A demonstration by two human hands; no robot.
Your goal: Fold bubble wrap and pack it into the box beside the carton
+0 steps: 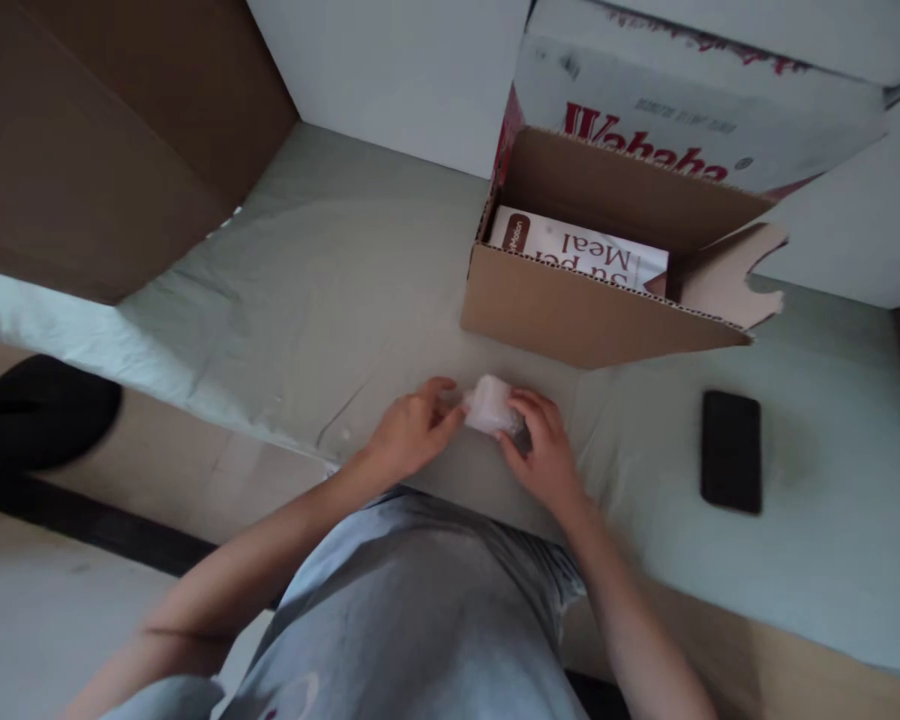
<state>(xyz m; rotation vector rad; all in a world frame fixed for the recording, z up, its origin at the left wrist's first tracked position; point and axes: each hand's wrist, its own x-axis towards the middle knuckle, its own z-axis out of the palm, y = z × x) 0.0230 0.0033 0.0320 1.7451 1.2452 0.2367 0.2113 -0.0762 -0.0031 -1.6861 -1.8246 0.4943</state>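
Note:
A small, pale, partly see-through bundle (489, 404), which looks like a wrapped packet, is held low over the green cloth. The fingers of my right hand (543, 440) are closed round its right side. At its left end my left hand (414, 425) pinches a thin clear piece, perhaps loose wrapping, between thumb and fingers. What is inside the bundle cannot be made out. Just beyond my hands stands an open brown cardboard box (600, 315), holding a white carton (645, 265) with "Super Meal" printed on it, upside down from here.
A black phone (731, 450) lies on the green cloth (330, 260) to the right. Behind the open box is a white "Wahaha" carton (750, 110). A large brown box (120, 130) stands at the left, and a black round base (49, 410) is on the floor below.

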